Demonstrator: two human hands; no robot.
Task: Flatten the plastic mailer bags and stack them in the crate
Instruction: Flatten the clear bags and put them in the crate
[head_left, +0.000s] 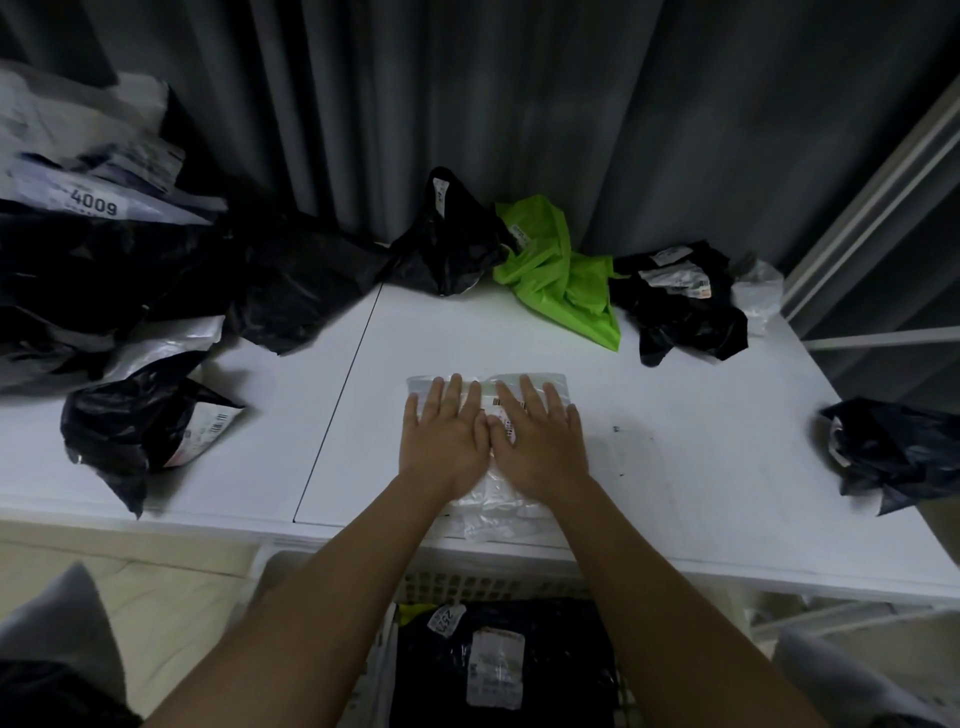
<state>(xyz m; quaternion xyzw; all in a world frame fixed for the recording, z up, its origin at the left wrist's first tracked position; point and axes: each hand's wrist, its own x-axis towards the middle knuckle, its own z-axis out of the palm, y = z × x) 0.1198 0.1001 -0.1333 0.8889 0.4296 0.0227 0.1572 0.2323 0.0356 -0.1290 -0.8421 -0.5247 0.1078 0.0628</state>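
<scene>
A clear white mailer bag (498, 512) with a barcode label lies flat on the white table (675, 467), near its front edge. My left hand (445, 434) and my right hand (537, 441) press down on it side by side, fingers straight and spread. Below the table edge stands a white lattice crate (493, 584). Inside it lies a flattened black mailer (498, 670) with white labels on top.
Crumpled mailers ring the table: a black one (135, 431) at front left, a large black and white pile (104, 249) at far left, a black one (449, 239), a green one (561, 270) and another black one (685, 301) at the back, one more black mailer (893, 452) at right. Grey curtain behind.
</scene>
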